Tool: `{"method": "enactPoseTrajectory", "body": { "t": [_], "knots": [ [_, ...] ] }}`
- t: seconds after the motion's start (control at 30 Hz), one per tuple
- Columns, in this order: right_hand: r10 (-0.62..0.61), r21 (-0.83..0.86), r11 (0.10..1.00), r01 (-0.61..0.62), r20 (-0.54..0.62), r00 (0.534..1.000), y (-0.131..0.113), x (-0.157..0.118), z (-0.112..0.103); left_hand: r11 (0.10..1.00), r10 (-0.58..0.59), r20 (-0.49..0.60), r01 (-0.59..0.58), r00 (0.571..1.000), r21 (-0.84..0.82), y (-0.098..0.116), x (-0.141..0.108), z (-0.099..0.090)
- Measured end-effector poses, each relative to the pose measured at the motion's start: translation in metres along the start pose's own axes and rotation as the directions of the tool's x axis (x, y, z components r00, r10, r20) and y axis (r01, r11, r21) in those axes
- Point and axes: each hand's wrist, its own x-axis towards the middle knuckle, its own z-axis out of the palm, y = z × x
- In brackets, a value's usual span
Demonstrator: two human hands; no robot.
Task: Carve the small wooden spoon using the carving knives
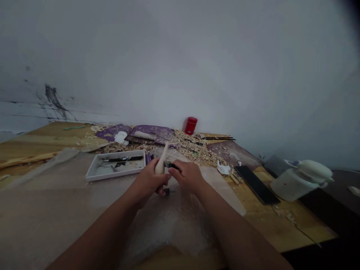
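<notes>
In the middle of the head view, my left hand is closed round a pale, tapered piece of wood, whose thin end points up and away from me. My right hand grips a small dark carving tool against the right side of the wood. Its blade is too small and shaded to make out. The two hands are close together, with the right thumb near the left fingers. Just below the left fingers a small dark object shows, partly hidden. Both hands are above a translucent plastic sheet.
A white tray with several thin dark tools lies left of my hands. Wood shavings are heaped behind them, near a red canister by the wall. To the right are a black phone and a white lidded jar.
</notes>
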Motion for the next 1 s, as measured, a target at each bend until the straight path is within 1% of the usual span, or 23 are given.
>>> {"method": "enactPoseTrajectory", "body": {
  "t": [0.17, 0.27, 0.33, 0.37, 0.43, 0.53, 0.67, 0.77, 0.87, 0.93, 0.97, 1.0],
  "knots": [
    [-0.1, 0.008, 0.995, 0.1, 0.061, 0.993, 0.001, 0.0, -0.003, 0.991, -0.074, -0.005, 0.074, 0.997, 0.108, 0.007, -0.004, 0.004],
    [-0.125, -0.003, 0.992, 0.125, 0.062, 0.99, -0.001, -0.001, -0.005, 0.988, -0.062, 0.013, 0.059, 0.998, 0.146, 0.006, -0.006, 0.004],
    [-0.112, -0.014, 0.994, 0.113, 0.056, 0.992, -0.001, -0.001, -0.007, 0.991, -0.041, 0.043, 0.035, 0.998, 0.131, 0.003, -0.007, 0.003],
    [-0.09, -0.023, 0.996, 0.091, 0.045, 0.995, 0.0, -0.001, -0.008, 0.993, -0.04, 0.064, 0.033, 0.997, 0.112, 0.002, -0.008, 0.004],
    [-0.008, -0.059, 0.998, 0.008, 0.003, 1.0, 0.005, 0.0, -0.01, 0.998, -0.051, 0.118, 0.045, 0.992, 0.053, 0.0, -0.01, 0.005],
    [0.111, -0.135, 0.984, -0.118, -0.06, 0.992, 0.016, 0.002, -0.014, 0.995, -0.076, 0.192, 0.086, 0.978, -0.047, 0.001, -0.013, 0.008],
    [0.168, -0.183, 0.966, -0.18, -0.08, 0.983, 0.022, 0.003, -0.015, 0.985, -0.082, 0.239, 0.115, 0.968, -0.128, 0.002, -0.013, 0.009],
    [0.208, -0.197, 0.955, -0.22, -0.079, 0.975, 0.016, 0.003, -0.014, 0.98, -0.081, 0.271, 0.126, 0.959, -0.152, 0.002, -0.012, 0.006],
    [0.237, -0.195, 0.949, -0.246, -0.072, 0.969, 0.011, 0.003, -0.012, 0.976, -0.086, 0.273, 0.135, 0.958, -0.168, 0.002, -0.011, 0.005],
    [0.249, -0.184, 0.949, -0.258, -0.068, 0.966, 0.014, 0.004, -0.011, 0.978, -0.086, 0.265, 0.132, 0.96, -0.163, 0.001, -0.012, 0.005],
    [0.277, -0.175, 0.942, -0.285, -0.071, 0.958, 0.02, 0.005, -0.012, 0.981, -0.084, 0.265, 0.126, 0.961, -0.146, 0.001, -0.012, 0.005],
    [0.33, -0.164, 0.927, -0.337, -0.074, 0.941, 0.027, 0.006, -0.014, 0.986, -0.083, 0.269, 0.119, 0.959, -0.119, 0.001, -0.012, 0.006]
  ]
}}
